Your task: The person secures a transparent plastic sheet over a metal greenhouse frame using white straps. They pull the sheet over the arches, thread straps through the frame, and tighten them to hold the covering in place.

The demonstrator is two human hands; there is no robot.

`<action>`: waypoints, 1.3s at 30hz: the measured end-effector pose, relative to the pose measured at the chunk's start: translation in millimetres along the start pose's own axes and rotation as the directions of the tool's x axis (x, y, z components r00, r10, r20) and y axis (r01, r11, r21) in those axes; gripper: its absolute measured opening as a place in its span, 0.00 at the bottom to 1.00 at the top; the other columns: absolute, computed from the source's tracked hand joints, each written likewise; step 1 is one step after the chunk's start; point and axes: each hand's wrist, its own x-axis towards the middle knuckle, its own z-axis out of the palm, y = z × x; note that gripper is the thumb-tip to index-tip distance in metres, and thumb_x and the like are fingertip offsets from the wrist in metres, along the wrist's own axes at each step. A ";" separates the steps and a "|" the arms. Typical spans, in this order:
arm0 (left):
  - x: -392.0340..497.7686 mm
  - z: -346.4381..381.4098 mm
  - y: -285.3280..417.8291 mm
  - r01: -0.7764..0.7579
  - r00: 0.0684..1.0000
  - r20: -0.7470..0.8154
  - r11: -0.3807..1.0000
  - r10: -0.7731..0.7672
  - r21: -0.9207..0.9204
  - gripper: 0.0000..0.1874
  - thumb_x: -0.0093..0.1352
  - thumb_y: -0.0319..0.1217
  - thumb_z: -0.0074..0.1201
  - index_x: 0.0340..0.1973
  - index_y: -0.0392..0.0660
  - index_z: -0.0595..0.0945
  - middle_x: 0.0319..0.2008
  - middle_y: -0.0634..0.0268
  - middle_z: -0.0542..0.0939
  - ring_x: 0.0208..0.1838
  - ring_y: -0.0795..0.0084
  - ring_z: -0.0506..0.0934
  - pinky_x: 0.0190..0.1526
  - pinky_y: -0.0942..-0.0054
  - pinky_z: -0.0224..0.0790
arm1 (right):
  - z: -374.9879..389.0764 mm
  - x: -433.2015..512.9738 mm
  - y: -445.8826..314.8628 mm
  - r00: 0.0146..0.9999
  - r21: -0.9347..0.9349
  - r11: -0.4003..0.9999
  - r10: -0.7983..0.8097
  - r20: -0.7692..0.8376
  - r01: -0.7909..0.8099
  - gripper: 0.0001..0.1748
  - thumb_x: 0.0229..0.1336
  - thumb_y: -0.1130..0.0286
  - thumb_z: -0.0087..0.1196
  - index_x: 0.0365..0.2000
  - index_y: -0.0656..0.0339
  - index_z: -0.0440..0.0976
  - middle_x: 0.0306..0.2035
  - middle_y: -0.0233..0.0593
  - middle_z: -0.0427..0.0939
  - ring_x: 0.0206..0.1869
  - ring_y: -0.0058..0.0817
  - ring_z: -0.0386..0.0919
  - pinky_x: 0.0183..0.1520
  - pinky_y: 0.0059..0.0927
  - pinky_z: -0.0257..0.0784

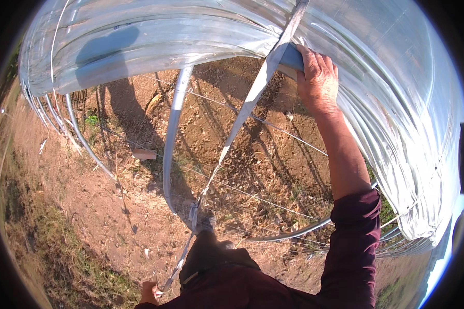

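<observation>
A large sheet of clear plastic film (216, 34) spans the top and right of a metal hoop frame, its lower edge bunched up. My right hand (319, 79) grips that bunched edge, fingers curled over it, just right of a pale flat strap (251, 98). The strap runs down across the film edge and narrows to a twisted, knotted stretch (194, 212) near my feet. From there its tail leads to my left hand (150, 292), low at the picture's bottom edge, which holds the end. Part of my left hand is cut off by the frame's edge.
A curved metal hoop pipe (173, 127) stands left of the strap, with more pipes (87, 143) farther left. Thin wires (251, 193) cross between hoops at low height. A brick (144, 154) lies on dry soil. Bunched film (413, 185) hangs at right; dry grass (69, 247) grows lower left.
</observation>
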 end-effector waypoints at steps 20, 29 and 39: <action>-197.3 154.1 399.6 -0.943 0.210 0.230 0.259 0.950 -0.211 0.21 0.75 0.37 0.59 0.59 0.40 0.76 0.41 0.63 0.81 0.38 0.76 0.81 0.33 0.72 0.75 | -3.4 -129.4 -103.2 0.992 0.247 0.965 -0.106 0.064 0.087 0.19 0.57 0.78 0.57 0.50 0.59 0.81 0.51 0.40 0.86 0.52 0.40 0.82 0.55 0.44 0.75; -244.7 204.2 400.0 -0.987 0.052 0.430 0.112 0.901 -0.115 0.24 0.76 0.45 0.55 0.56 0.38 0.77 0.47 0.49 0.83 0.49 0.58 0.83 0.50 0.57 0.74 | 13.6 -147.3 -101.3 0.995 0.228 0.969 -0.097 -0.019 0.099 0.21 0.54 0.81 0.56 0.50 0.59 0.82 0.52 0.40 0.86 0.54 0.41 0.82 0.57 0.45 0.75; -180.7 199.4 311.7 -0.942 0.271 0.750 0.005 0.603 0.337 0.17 0.71 0.42 0.52 0.41 0.41 0.83 0.35 0.46 0.84 0.40 0.43 0.84 0.44 0.48 0.76 | 15.1 -167.8 -94.4 0.994 0.189 0.976 -0.114 -0.006 0.113 0.22 0.57 0.81 0.55 0.53 0.62 0.81 0.57 0.43 0.83 0.55 0.42 0.80 0.58 0.47 0.72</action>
